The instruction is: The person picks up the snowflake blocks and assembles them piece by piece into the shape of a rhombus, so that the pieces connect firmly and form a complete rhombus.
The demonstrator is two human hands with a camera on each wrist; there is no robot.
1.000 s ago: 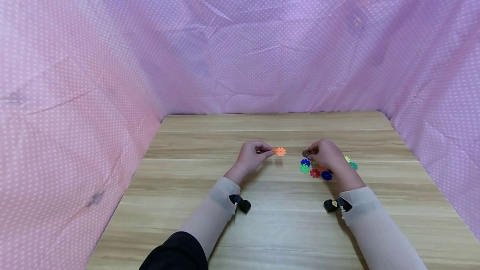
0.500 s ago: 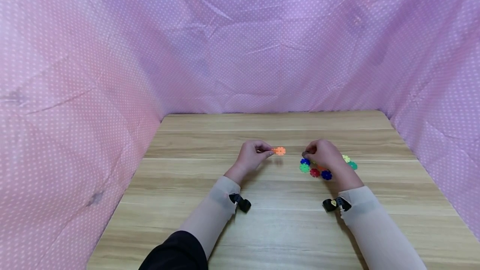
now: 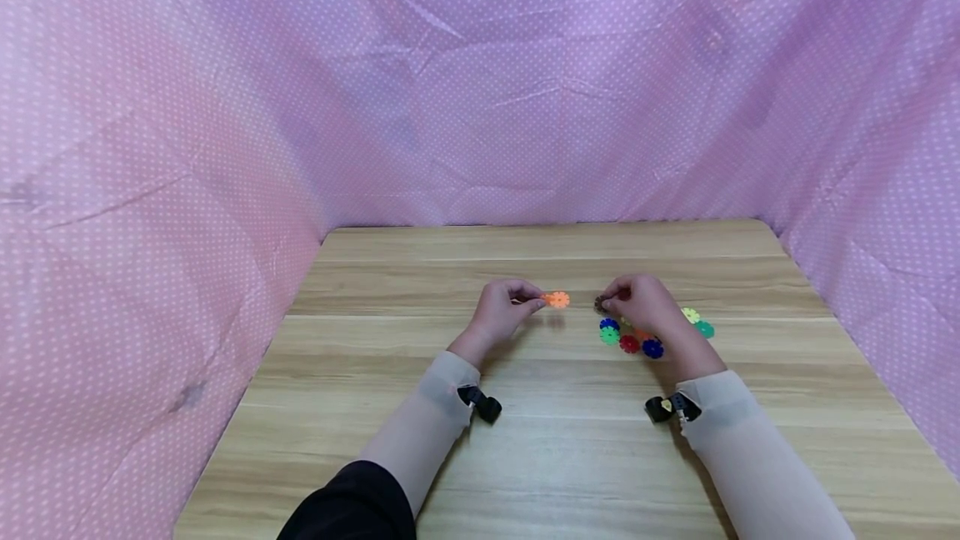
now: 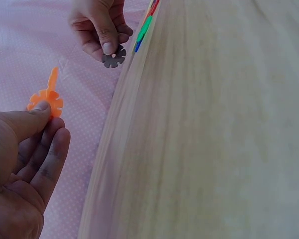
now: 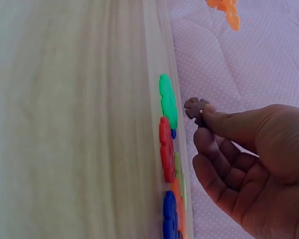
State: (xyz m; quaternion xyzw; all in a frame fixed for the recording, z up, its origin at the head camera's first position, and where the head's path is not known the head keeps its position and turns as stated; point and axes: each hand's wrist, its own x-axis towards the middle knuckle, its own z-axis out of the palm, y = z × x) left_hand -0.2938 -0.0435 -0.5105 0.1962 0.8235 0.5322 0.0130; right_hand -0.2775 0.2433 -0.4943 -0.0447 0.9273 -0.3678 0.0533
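Note:
My left hand pinches two orange notched plastic discs, joined edge-on to each other, between thumb and fingers. In the left wrist view one orange disc lies under the thumb and the other sticks out from it at an angle. To the right, my right hand pinches a brown notched disc by its edge. The right wrist view shows this brown disc at the thumb tip, held above the tabletop. A short gap separates the brown disc from the orange pair.
Several loose discs lie under and around my right hand, among them green, red, blue, yellow and teal ones. The wooden table is backed by a pink dotted cloth.
My right hand has shifted a little to the left with the brown disc, away from the loose discs. The left hand and its orange discs stay nearly in place.

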